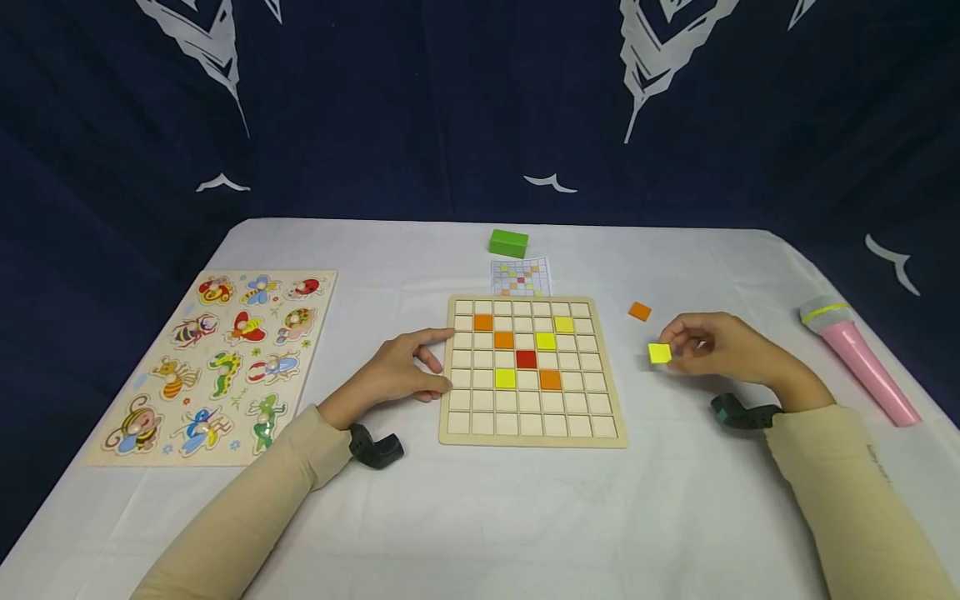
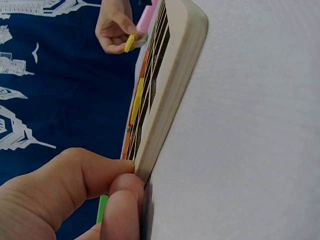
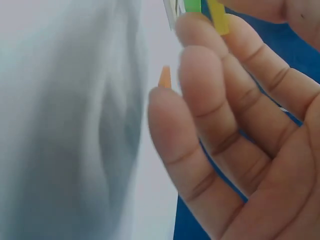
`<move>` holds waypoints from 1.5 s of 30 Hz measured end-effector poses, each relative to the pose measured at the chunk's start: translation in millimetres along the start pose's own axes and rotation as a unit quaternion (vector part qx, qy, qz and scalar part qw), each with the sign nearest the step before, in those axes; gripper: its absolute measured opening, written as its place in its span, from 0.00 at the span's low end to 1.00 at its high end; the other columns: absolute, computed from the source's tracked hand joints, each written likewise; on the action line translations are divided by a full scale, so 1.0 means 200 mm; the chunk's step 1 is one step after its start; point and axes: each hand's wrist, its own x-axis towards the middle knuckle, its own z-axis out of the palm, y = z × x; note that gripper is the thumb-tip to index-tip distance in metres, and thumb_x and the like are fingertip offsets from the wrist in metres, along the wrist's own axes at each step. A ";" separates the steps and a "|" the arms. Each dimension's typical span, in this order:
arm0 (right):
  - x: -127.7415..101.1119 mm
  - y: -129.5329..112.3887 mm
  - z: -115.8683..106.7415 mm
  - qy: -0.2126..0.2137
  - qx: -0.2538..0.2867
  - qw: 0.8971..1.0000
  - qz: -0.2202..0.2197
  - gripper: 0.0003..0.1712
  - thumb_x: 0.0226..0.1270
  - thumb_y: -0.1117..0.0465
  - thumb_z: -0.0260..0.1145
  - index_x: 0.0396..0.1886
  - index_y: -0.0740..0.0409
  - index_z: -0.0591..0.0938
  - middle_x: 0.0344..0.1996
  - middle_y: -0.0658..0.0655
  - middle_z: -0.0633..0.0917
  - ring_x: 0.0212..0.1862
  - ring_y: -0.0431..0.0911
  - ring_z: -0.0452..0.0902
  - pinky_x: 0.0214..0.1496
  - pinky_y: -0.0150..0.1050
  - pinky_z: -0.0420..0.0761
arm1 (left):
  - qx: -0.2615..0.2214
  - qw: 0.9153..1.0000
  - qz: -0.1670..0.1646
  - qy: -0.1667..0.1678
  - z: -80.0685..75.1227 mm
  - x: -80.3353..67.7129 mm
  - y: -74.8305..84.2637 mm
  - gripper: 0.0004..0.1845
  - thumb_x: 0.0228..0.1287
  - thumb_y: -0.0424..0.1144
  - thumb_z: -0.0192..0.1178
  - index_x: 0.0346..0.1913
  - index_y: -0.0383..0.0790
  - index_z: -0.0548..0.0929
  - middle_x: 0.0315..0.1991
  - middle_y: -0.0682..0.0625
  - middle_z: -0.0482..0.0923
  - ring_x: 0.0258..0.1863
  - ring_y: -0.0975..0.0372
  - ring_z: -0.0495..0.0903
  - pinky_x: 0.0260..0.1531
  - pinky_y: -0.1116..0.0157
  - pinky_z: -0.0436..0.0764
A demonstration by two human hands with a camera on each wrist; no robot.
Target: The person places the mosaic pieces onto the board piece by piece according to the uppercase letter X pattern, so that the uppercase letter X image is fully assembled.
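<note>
A wooden grid board (image 1: 532, 427) lies flat, with several orange, yellow and red square tiles in its cells; the red tile (image 1: 527, 359) sits near the middle. My left hand (image 1: 393, 367) touches the board's left edge with thumb and index finger spread apart. In the left wrist view, a fingertip rests against the board's pale rim (image 2: 172, 75). Right of the board, my right hand (image 1: 716, 346) pinches a yellow square tile (image 1: 659, 353) just above the cloth. The right wrist view shows that yellow tile (image 3: 218, 17) at the fingertips. A loose orange tile (image 1: 640, 311) lies nearby.
A small printed pattern card (image 1: 521, 277) touches the board's far side, with a green block (image 1: 508, 243) behind it. An insect picture puzzle (image 1: 213, 367) lies at left. At the right edge is a pink toy microphone (image 1: 862, 362). White cloth (image 1: 525, 525) covers the table.
</note>
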 end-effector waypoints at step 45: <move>0.32 -0.45 0.38 -0.123 0.126 0.984 -0.034 0.11 0.63 0.70 0.79 0.43 0.67 0.87 0.33 0.54 0.91 0.31 0.42 0.81 0.36 0.30 0.81 | 0.014 1.000 0.006 0.004 0.00 0.00 0.00 0.46 0.57 0.28 0.77 0.80 0.38 0.72 0.42 0.41 0.81 0.24 0.62 0.88 0.30 0.66 0.91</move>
